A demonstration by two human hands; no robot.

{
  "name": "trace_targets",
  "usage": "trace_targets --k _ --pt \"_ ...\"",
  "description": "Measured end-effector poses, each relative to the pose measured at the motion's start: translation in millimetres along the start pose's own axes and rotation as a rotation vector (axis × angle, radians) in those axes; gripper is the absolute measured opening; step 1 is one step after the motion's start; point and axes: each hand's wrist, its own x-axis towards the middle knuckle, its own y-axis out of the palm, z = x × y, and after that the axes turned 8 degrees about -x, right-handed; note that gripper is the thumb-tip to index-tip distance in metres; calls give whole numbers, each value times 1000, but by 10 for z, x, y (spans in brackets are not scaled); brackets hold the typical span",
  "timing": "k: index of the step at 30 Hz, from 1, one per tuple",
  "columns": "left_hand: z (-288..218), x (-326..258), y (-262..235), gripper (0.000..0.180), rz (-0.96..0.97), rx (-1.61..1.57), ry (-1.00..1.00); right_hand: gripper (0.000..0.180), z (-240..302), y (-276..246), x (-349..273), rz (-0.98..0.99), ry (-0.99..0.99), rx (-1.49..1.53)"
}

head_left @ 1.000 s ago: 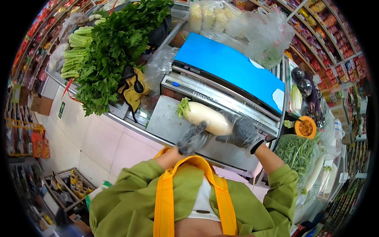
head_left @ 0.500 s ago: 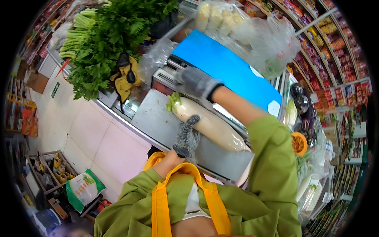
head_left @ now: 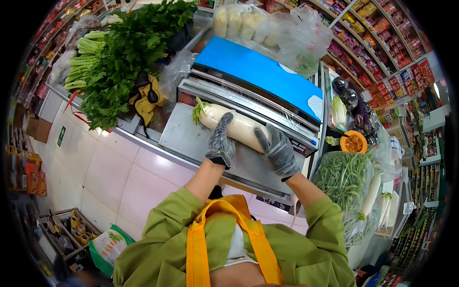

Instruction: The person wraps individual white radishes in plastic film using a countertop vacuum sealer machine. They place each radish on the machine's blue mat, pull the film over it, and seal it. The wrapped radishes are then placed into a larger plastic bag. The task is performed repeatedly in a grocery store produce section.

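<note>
Nearest the camera are the person's green sleeves and the 2 yellow apron straps (head_left: 198,248), with both forearms reaching up over the steel worktop (head_left: 179,136). The left hand (head_left: 220,141), in a grey knit glove, lies over the near side of a long white radish (head_left: 234,126), its fingers curled down onto it, so this grip is clamped on the radish about midway along. The right hand (head_left: 278,152), gloved the same, sits just beside it at the radish's right end; its fingers are spread and pressed against that end, touching it, though whether they close around it cannot be told. The radish lies flat on the worktop, its leafy green top pointing left, right in front of the wrapping machine with a blue lid (head_left: 253,71). Clear film stretches along the machine's front edge just behind the radish.

To the right, near the right elbow, stands a bulging clear bag of green beans (head_left: 342,179), and beyond it an orange bowl (head_left: 353,142). Left and farther off, a heap of leafy celery (head_left: 114,57) covers the counter, a yellow-and-black glove (head_left: 145,95) beside it. At the back, clear bags of pale produce (head_left: 267,26) sit before the stocked shelves.
</note>
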Motion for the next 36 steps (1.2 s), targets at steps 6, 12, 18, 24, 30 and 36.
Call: trace_targets --k 6,12,18,24,30,36 --pt "-144 -554 -91 65 617 72 -268 91 506 -856 -631 655 746 2165" --pt "685 -1274 -17 66 689 5 -589 86 806 -1611 -1539 333 1059 2639" --pt "1646 -2122 39 45 463 180 -766 90 973 -2446 -2476 32 1065 844" --pt "3008 -2827 -222 52 631 468 -518 99 1473 -2434 -3995 6 1116 -113" --pt "4648 -3953 -557 61 744 656 -636 92 850 -2945 -5670 -70 1296 97" --pt "6131 -4971 -1095 67 962 447 -1151 97 44 -3536 -6825 -348 1668 420"
